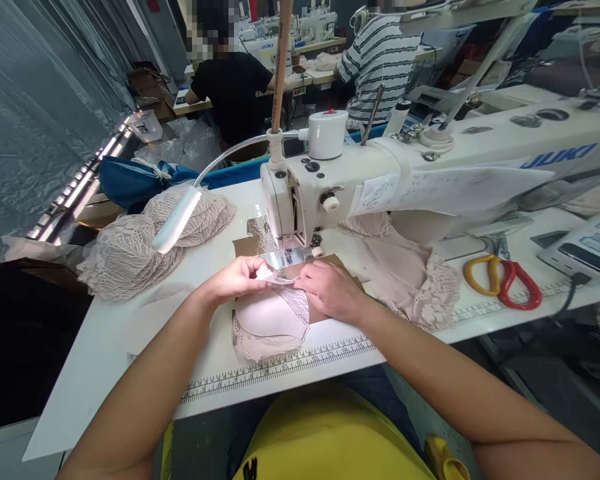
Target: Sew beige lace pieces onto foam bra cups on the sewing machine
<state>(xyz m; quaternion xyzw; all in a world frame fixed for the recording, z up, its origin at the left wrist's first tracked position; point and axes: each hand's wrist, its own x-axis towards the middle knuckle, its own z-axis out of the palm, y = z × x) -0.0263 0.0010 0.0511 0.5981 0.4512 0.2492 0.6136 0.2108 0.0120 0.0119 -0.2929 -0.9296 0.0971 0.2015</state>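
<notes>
A pale pink bra cup with lace edging (273,317) lies on the table just in front of the sewing machine (300,190). My left hand (243,277) pinches the cup's upper edge between thumb and fingers. Closed on the same edge a little to the right is my right hand (330,288), its fingertips close to the left ones. Both hands sit just before the needle and presser foot (291,257), over brown card (325,317) fixed to the table. The fabric between the fingertips is folded, and part of it is hidden by them.
Bundled lace pieces (125,253) lie at the left beneath a bendy lamp (177,220). More lace fabric (405,273) is at the right, near scissors with yellow and red handles (503,277) and a control box (587,247). A ruler strip (280,367) runs along the front edge. Two people sit beyond.
</notes>
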